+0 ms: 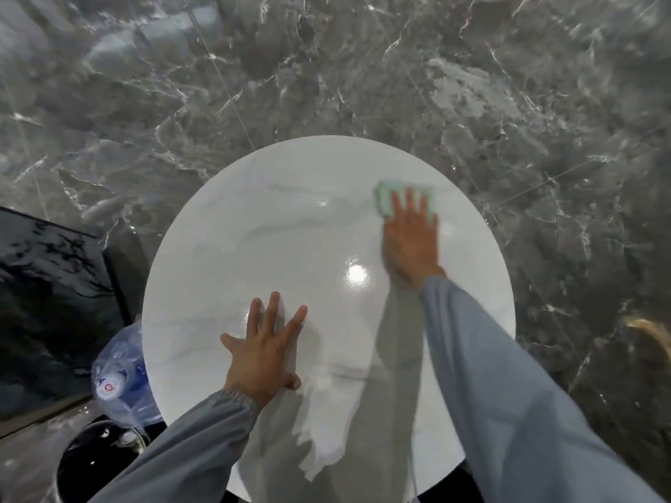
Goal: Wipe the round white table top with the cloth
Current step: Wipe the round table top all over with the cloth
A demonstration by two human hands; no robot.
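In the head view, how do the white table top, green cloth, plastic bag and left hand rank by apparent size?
1. white table top, by far the largest.
2. plastic bag and left hand look alike; the table hides part of the bag, so unranked.
3. green cloth, smallest, partly under the right hand.

We see a hard, round glare spot on the glossy round white table top [254, 248], and soft grey shadows pool toward its near edge. The right hand [410, 237] and the cloth [385, 201] are motion-blurred. The grey marble floor [326, 67] smears, bends and dims toward the frame edges.
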